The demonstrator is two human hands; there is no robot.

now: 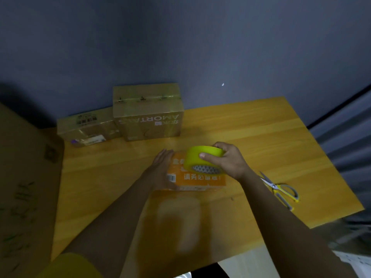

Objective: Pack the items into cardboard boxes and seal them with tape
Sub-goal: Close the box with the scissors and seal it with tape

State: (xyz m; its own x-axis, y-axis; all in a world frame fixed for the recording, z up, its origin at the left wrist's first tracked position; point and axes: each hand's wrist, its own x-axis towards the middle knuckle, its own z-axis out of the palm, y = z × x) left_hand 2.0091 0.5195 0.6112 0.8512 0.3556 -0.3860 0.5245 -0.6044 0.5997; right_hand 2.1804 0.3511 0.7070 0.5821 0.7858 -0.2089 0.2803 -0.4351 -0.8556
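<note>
Currently: orange box (197, 178) at counter (261, 137) centre. Left hand (162, 167), fingers straight, flat vs box's 9 o'clock side, prob. to steady it. Right hand (226, 159) grips yellow tape roll (202, 160) atop box, likely laying a sealing strip. Scissors (281, 189) at 3 o'clock, handy for cutting. Two taped boxes (148, 113) at 11 o'clock by wall, looks done.
</note>
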